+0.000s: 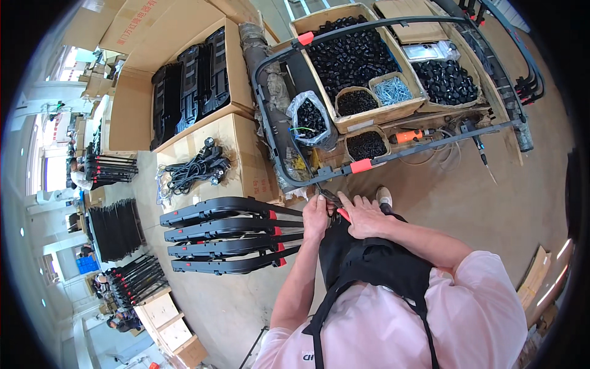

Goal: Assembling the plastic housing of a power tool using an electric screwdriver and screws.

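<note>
My right hand (364, 216) is closed around a hand tool (343, 214) with red grips, which looks like pliers; its dark jaws point toward the near rail of a black tubular frame (381, 161). Just left of it, my left hand (315, 215) is closed in a pinch close to the frame's near left corner. What its fingers hold is too small to make out. Red bands sit on the frame's rails, and the frame lies across the bench and over the parts boxes.
Beyond the frame, a large box (305, 59) holds black caps, with a small box of screws (393, 91) inside. An orange power tool (410, 136) lies to its right. Coiled cables (195, 169) rest on a carton at left. Several black frames (215, 235) stand left of my hands.
</note>
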Demonstrator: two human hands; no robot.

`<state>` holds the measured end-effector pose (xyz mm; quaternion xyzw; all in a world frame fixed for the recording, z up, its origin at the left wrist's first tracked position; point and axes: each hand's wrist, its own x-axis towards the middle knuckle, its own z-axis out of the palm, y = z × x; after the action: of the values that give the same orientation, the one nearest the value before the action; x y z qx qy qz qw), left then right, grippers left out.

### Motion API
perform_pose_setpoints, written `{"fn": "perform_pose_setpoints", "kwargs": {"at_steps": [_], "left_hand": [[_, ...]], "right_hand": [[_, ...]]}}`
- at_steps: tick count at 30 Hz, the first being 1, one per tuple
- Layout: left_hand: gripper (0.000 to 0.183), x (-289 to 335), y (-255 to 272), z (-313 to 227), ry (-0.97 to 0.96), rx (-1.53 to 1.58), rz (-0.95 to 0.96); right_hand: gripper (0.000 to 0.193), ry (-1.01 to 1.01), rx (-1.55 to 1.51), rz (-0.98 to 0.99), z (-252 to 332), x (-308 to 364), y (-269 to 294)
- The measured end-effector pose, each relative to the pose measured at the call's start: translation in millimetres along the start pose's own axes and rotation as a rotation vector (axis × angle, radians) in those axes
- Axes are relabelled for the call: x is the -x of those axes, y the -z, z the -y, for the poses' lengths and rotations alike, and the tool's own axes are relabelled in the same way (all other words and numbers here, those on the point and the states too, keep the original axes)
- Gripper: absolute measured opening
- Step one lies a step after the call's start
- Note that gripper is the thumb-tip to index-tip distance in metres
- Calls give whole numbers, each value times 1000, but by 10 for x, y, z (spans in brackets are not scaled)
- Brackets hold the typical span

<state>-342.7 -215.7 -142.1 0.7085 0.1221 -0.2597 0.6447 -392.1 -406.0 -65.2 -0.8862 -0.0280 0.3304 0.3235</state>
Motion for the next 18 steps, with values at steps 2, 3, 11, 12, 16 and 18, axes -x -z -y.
{"fn": "perform_pose_setpoints", "kwargs": {"at_steps": [2,3,11,12,16,18], "left_hand": [[32,-1,12,-6,-3,-10,0],[33,16,30,-3,-5,-13,3],[35,-36,339,-347,-146,-536,147],[37,-92,383,-522,-141,-725,22],[35,-385,393,-936,-526,-1080,-312],[34,-559,376,-1018,-789,-1315,-331]], "right_hand": [[94,-14,-21,-35,5,48,77],[94,-4,-22,-32,-17,43,81],[89,51,-162,-216,-64,22,-88],[89,36,-165,-234,-41,38,-83],[88,16,-104,-381,226,35,-127],[89,-18,-73,-429,358,33,-235]]}}
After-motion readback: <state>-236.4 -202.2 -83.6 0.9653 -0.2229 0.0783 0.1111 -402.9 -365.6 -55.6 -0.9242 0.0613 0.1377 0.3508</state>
